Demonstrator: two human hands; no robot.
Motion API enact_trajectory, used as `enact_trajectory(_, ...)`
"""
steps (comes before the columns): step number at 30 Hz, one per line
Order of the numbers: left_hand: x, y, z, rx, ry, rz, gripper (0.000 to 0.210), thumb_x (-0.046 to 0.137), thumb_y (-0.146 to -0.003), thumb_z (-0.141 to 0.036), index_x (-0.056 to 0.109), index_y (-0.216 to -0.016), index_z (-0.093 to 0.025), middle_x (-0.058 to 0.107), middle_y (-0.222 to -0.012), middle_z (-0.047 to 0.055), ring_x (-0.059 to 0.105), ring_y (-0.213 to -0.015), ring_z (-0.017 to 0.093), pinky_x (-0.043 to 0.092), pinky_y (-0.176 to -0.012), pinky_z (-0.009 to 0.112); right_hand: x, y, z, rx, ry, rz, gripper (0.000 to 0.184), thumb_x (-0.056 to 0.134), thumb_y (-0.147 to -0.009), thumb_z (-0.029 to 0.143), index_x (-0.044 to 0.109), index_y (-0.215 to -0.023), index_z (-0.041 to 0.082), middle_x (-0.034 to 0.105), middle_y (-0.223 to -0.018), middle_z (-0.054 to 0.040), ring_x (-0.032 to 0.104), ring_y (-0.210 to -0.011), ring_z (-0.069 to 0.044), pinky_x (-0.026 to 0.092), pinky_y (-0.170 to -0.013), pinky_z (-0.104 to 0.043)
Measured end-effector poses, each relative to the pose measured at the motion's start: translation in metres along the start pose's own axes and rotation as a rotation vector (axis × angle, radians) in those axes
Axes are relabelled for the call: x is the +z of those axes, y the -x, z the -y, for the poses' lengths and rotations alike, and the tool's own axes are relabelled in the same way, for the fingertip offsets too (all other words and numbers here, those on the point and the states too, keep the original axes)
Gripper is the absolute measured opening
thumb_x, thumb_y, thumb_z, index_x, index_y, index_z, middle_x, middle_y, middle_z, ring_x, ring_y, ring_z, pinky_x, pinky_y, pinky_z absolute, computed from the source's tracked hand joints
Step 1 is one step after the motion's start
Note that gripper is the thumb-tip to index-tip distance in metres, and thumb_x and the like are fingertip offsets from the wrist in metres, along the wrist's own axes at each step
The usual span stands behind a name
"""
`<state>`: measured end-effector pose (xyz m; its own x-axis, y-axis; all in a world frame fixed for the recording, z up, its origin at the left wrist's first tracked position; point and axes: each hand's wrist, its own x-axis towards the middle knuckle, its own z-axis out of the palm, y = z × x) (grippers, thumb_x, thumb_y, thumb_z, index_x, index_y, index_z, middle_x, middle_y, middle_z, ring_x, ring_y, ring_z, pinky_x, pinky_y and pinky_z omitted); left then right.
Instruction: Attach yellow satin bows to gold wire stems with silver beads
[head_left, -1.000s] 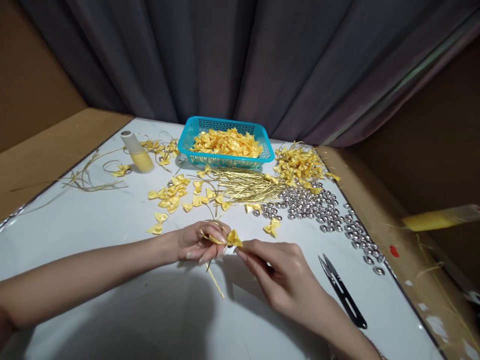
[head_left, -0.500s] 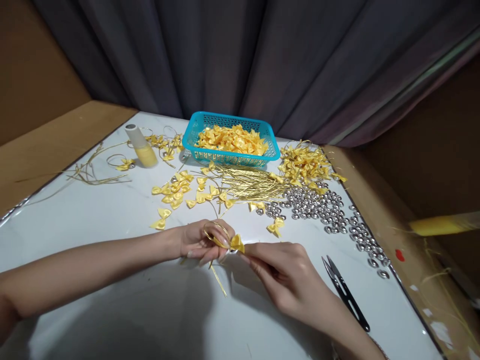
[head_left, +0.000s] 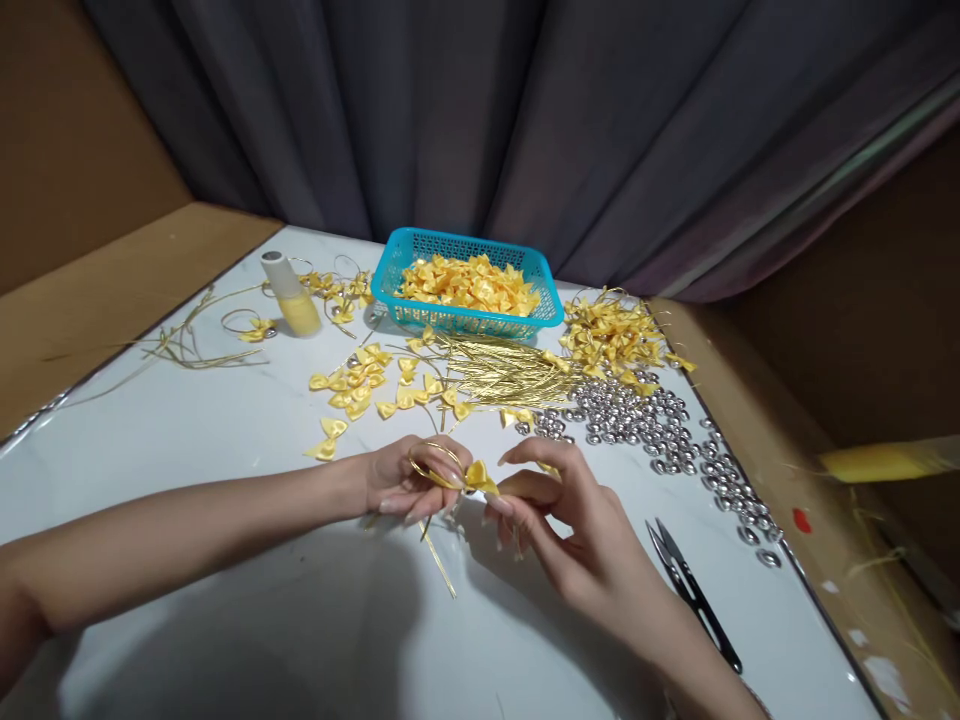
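My left hand [head_left: 411,480] is closed, pinching a small yellow satin bow [head_left: 478,476] with a looped gold cord [head_left: 435,446]. The loop stands up over the thumb, and the cord's loose ends [head_left: 438,560] hang below the fingers. At the bow's right edge, my right hand [head_left: 574,535] grips a corner between the thumb and a bent finger, with its index finger lifted away. Something small under the bow is mostly hidden by the fingers. Black thread snips [head_left: 694,595] lie on the white table [head_left: 300,620], right of my right forearm.
Behind the hands stands a blue basket [head_left: 551,310] of yellow bows. Cut gold cords [head_left: 510,372], loose bows [head_left: 360,375], silver bells or beads [head_left: 630,410] and a heap of corded bows [head_left: 611,330] lie across the table. A bottle [head_left: 300,310] stands at left.
My right index finger has lifted off the bow and the right hand has opened out somewhat, while its thumb stays at the bow's edge. My left hand keeps its hold.
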<state>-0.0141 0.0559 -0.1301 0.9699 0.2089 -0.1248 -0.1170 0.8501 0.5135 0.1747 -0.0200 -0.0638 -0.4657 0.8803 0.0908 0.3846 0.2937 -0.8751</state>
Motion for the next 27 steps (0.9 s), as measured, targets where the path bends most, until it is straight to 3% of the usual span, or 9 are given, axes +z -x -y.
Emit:
enact_trajectory(6, 0.001, -0.001, 0.003, 0.045, -0.033, -0.021, 0.02, 0.063, -0.069, -0.02, 0.067, -0.059, -0.003, 0.062, -0.04, 0.009, 0.043, -0.018, 0.01, 0.026, -0.018, 0.012, 0.0, -0.001, 0.003, 0.006, 0.043, 0.06, 0.018, 0.043, -0.093, 0.021, 0.046, -0.111, 0.022, 0.064, -0.071, 0.0014, 0.057, -0.056, -0.01, 0.045, -0.049, -0.022)
enact_trajectory(13, 0.0, 0.0, 0.006, 0.086, -0.058, -0.054, 0.03, 0.066, -0.07, -0.032, 0.066, -0.061, -0.003, 0.061, -0.039, 0.009, 0.039, -0.017, 0.008, 0.024, -0.018, 0.013, 0.003, -0.004, 0.005, 0.018, 0.046, -0.064, 0.015, 0.056, -0.087, 0.024, 0.057, -0.1, 0.019, 0.069, -0.087, -0.003, 0.062, -0.065, -0.01, 0.047, -0.048, -0.019)
enact_trajectory(19, 0.005, -0.003, 0.006, 0.169, -0.073, -0.117, 0.025, 0.069, -0.068, -0.029, 0.062, -0.059, -0.006, 0.064, -0.043, 0.007, 0.043, -0.02, 0.008, 0.027, -0.02, 0.012, 0.004, -0.005, 0.0, 0.031, -0.016, -0.172, 0.012, 0.054, -0.087, 0.024, 0.05, -0.097, 0.019, 0.065, -0.091, -0.0046, 0.063, -0.074, -0.012, 0.052, -0.055, -0.02)
enact_trajectory(27, 0.008, -0.004, 0.006, 0.195, -0.125, -0.169, 0.03, 0.071, -0.068, -0.034, 0.062, -0.059, -0.006, 0.065, -0.045, 0.007, 0.046, -0.022, 0.007, 0.029, -0.021, 0.01, 0.001, -0.008, -0.006, 0.061, 0.093, -0.114, 0.01, 0.047, -0.089, 0.024, 0.054, -0.091, 0.017, 0.062, -0.087, -0.0053, 0.058, -0.065, -0.012, 0.048, -0.052, -0.023)
